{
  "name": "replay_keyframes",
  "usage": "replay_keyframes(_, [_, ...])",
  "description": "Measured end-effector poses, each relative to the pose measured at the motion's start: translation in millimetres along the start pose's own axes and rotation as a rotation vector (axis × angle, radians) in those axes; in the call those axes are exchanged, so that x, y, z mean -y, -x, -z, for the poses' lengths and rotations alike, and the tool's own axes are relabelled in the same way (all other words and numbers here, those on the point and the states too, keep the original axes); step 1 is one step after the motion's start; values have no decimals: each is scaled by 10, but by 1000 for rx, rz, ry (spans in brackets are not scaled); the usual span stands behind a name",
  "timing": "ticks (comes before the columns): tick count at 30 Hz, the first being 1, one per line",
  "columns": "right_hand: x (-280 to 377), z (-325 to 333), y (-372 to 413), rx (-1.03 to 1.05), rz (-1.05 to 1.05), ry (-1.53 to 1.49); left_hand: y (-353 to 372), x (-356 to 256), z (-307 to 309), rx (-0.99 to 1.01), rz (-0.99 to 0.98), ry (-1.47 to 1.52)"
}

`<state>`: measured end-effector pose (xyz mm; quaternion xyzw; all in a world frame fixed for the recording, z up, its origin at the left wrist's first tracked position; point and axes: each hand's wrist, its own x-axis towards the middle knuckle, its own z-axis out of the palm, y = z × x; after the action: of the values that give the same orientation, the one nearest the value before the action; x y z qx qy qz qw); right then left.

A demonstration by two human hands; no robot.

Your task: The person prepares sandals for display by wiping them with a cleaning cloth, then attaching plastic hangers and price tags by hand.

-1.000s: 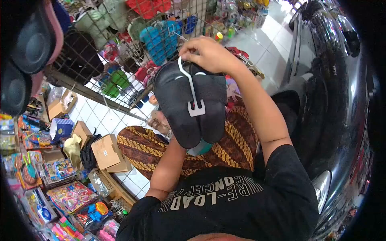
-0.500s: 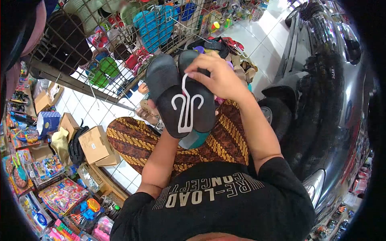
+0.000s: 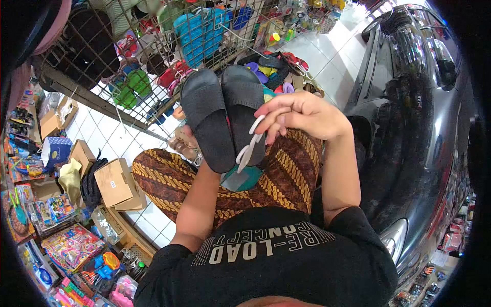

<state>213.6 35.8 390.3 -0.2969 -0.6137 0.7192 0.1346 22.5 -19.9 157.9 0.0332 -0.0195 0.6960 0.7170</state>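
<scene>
A pair of black slide sandals (image 3: 212, 123) lies side by side, soles toward my lap, above my patterned trousers. My left hand (image 3: 190, 137) grips them from beneath at the left edge; most of its fingers are hidden behind the sandals. A white plastic hanger (image 3: 246, 154) is tilted over the right sandal's lower part. My right hand (image 3: 294, 117) holds the hanger's upper end between its fingers, to the right of the sandals. Something teal and grey (image 3: 242, 179) shows on my lap just under the sandals.
A wire rack (image 3: 153, 56) with hanging footwear stands ahead. More sandals (image 3: 279, 71) are piled on the tiled floor. A black car (image 3: 404, 128) is close on the right. Cardboard boxes (image 3: 116, 183) and packaged toys (image 3: 74, 248) are on the left.
My right hand has moved right and down, off the sandals' straps. The hanger, earlier flat and upright over both sandals, has turned and shifted right with it.
</scene>
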Motion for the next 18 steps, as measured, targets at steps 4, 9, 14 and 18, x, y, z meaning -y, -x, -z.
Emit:
replay_keyframes(4, [-100, -76, -153, -209, 27, 163, -12, -22, -43, 142, -35, 64])
replay_keyframes(9, [-172, -151, -430, -446, 167, 803, -54, 69, -150, -112, -198, 21])
replay_keyframes(14, [-405, -113, -652, -494, 435, 897, -16, 40, -114, -21, -167, -74])
replay_keyframes(18, [-384, -85, -671, -543, 423, 947, 47, -35, -182, 54, -79, -90])
